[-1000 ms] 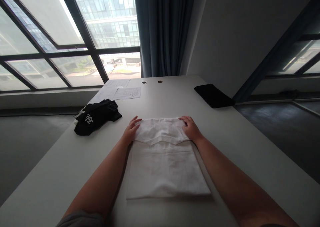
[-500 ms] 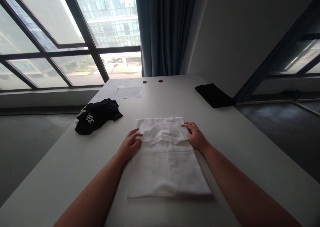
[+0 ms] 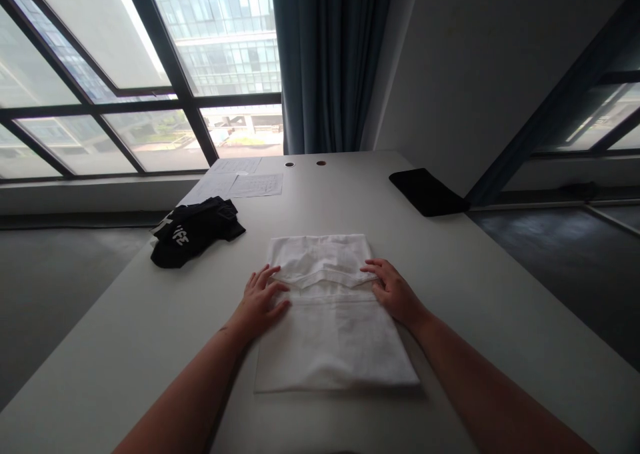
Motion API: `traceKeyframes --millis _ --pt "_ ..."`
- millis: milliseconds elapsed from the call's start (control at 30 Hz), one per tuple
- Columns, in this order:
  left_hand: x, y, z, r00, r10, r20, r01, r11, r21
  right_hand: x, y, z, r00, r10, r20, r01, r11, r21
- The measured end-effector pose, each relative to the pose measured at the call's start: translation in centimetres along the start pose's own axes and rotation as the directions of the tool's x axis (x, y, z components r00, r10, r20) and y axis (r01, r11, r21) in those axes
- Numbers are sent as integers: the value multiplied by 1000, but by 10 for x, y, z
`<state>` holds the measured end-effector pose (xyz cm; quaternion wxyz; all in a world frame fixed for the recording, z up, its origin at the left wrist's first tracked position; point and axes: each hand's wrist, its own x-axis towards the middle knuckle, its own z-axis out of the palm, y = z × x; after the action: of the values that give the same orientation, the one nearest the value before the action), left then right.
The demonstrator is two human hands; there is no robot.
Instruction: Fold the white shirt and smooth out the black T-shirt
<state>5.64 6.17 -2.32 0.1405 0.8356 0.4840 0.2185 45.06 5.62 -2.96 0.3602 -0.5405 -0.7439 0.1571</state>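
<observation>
A white folded garment (image 3: 335, 344) lies flat in front of me, its far part doubled over with a wrinkled, wavy edge across the middle. Along its left side rests my left hand (image 3: 260, 301), fingers spread, the tips on the cloth near that edge. On the opposite side my right hand (image 3: 393, 291) touches the cloth with its fingers stretched out. Neither hand grips the fabric. What exact kind of garment it is cannot be made out.
The white table (image 3: 330, 204) carries a crumpled black garment with white lettering (image 3: 200, 231) on the left. Sheets of paper (image 3: 255, 185) lie at the far left. A flat black item (image 3: 427, 192) is at the right edge. Beyond hangs a blue curtain (image 3: 330, 61) by the windows.
Both hands have slid a little toward me along the garment's sides. My left fingers are more spread. The garment's near edge has shifted slightly; the other things lie as before.
</observation>
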Motion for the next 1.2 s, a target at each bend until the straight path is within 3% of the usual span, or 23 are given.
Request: traceKeyframes --millis 167,267,433,533,967,1200 --pt "-6 35 -8 987 163 4 -163 982 94 -18 -26 -4 994 -101 49 105 990 -99" --pt "-16 62 -10 939 321 123 -323 946 0 -32 -44 -3 965 -223 137 235 969 -76" --pt "-23 85 -3 810 497 312 -474 868 -150 -43 -68 1 818 -393 419 385 917 107" --pt "-22 87 -2 786 510 350 -491 858 -147 -42 -73 1 784 -397 476 374 916 147" --pt "-22 99 -6 752 470 463 -499 864 -66 -35 -64 2 789 -308 532 247 951 184" --pt "-20 91 -3 762 464 452 -412 886 -214 -38 -83 -6 720 -266 641 275 957 88"
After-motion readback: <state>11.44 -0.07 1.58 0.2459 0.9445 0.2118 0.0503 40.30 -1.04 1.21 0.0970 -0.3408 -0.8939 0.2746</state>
